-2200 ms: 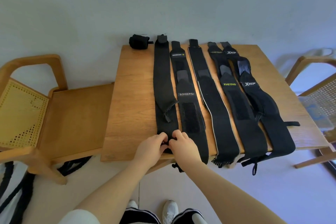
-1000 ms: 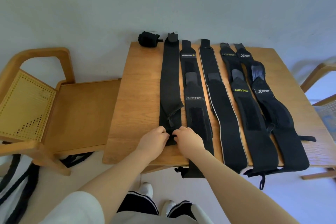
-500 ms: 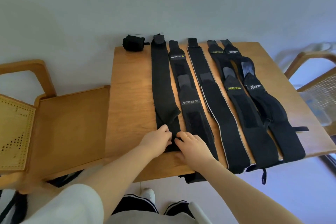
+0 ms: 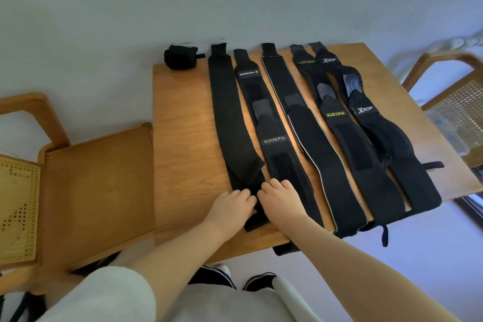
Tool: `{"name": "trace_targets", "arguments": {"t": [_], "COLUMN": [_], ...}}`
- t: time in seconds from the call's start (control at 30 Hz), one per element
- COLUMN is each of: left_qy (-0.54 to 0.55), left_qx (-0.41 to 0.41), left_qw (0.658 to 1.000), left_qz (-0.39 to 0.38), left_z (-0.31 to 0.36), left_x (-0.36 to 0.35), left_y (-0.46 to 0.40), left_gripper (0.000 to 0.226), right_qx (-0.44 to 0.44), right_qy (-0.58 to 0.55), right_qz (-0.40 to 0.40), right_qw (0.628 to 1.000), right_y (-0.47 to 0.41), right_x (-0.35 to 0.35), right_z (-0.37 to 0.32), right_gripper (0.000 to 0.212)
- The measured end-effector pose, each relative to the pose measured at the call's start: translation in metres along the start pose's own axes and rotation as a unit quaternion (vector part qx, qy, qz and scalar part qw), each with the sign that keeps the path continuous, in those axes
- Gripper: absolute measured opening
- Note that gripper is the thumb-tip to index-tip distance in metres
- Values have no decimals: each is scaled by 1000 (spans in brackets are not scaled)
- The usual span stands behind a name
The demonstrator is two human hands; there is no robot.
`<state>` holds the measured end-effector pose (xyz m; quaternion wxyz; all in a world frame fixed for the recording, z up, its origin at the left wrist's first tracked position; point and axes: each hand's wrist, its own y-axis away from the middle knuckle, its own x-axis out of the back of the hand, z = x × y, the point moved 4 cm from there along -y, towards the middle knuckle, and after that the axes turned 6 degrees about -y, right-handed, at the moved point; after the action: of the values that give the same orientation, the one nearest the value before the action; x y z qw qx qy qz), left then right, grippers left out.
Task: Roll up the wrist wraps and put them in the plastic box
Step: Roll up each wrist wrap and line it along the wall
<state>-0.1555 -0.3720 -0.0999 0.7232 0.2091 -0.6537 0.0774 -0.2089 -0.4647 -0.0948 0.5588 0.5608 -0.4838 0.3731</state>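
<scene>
Several long black wrist wraps lie side by side on a wooden table (image 4: 183, 138). Both my hands are at the near end of the leftmost, plain black wrap (image 4: 227, 112). My left hand (image 4: 232, 208) and my right hand (image 4: 279, 198) grip that end with curled fingers, knuckles nearly touching. A short flat piece of the wrap shows beneath them. One rolled-up wrap (image 4: 180, 57) sits at the table's far left corner. The clear plastic box (image 4: 449, 128) rests on the chair to the right.
To the right of the held wrap lie the BOKEERSI wrap (image 4: 274, 141), a pale-edged wrap (image 4: 313, 144), the XUEYING wrap (image 4: 347, 138) and the XTEP wrap (image 4: 379, 133). A wooden chair (image 4: 99, 178) stands left of the table, a cane-backed chair (image 4: 444, 60) right.
My hands have travelled with the near end of the leftmost wrap from the table's front edge a little farther up the table. The other wraps lie as before.
</scene>
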Motion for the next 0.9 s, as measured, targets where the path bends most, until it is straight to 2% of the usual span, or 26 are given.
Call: {"name": "trace_targets", "arguments": {"t": [0.17,0.23,0.37,0.5,0.6,0.63,0.77,0.9], "left_qy": [-15,-7,112,120,134,142,182,228], "left_qx": [-15,-15,-19,-96,-82,-69,-11,38], "left_qw": [999,1000,992,988,985,985,980,972], "left_qz": [-42,-26,56,30,66,75,79,46], "left_z": [-18,-16,-8,5,3,2,-4,-10], "left_x": [3,5,10,-2,-9,-9,-7,-2], "left_y": [-6,-7,-1,13,15,15,15,12], "left_gripper": [38,35,26,29,29,28,28,28], "right_qx": [-6,1,-45,-72,-93,-73,43,44], "right_qy": [-60,-44,-35,-56,-165,-185,-129,-84], "right_qz": [29,30,54,68,98,101,5,-10], "right_qw": [998,999,997,994,977,975,991,995], "right_y": [8,14,15,9,9,12,32,25], "right_x": [2,-1,-6,-3,10,13,5,3], "right_z": [2,3,1,4,8,7,0,0], "right_gripper": [28,27,23,20,20,19,29,34]}}
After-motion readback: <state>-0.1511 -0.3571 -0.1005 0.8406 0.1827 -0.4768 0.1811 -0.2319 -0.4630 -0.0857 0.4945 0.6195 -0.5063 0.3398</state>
